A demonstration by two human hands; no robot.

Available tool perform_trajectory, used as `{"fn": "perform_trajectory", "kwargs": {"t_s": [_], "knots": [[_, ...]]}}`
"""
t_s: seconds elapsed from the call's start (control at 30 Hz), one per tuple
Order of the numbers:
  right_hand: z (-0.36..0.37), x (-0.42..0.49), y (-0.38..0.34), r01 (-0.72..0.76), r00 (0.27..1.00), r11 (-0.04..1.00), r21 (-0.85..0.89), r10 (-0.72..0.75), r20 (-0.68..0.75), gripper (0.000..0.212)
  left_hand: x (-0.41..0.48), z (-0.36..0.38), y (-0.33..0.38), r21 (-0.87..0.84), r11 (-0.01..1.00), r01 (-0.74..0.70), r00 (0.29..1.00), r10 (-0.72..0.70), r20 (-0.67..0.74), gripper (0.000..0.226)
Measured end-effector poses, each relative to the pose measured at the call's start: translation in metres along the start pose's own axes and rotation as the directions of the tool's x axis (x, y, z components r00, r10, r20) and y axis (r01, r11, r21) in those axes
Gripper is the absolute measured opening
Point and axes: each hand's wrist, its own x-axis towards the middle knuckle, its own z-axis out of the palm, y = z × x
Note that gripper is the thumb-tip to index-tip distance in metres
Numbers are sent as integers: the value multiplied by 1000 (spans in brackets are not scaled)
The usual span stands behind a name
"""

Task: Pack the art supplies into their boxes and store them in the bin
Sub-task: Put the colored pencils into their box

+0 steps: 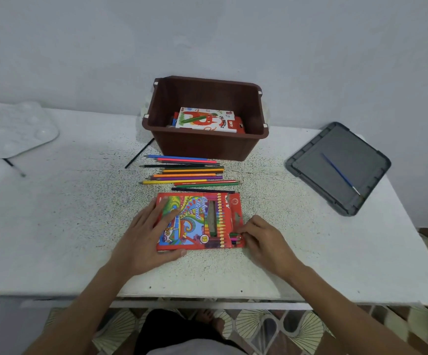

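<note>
Left hand (149, 238) spread on pencil box (198, 221); right hand (264, 239) pinching boxed pencils (235, 236) at its end. Loose pencils (190, 175) lie between box and bin (207, 147).

glossy cardboard pencil box (197, 221), brown plastic bin (207, 147), speckled table (79, 213)

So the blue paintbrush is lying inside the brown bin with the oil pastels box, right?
Not quite. The blue paintbrush lies on the grey lid to the right of the brown bin, not inside it, as the head view shows. The oil pastels box is in the bin.
</note>
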Motion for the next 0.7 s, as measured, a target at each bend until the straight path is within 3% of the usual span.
{"fn": "perform_trajectory", "kwargs": {"t_s": [0.43,0.7], "knots": [[-14,17,3,-94,995,991,100,89,50,21,0,3,-1,-10,1000,-15,1000,15,-9,99],[-23,67,3,-171,982,980,-99,161,-98,22,0,2,-2,-11,1000,-26,999,26,-19,98]]}}
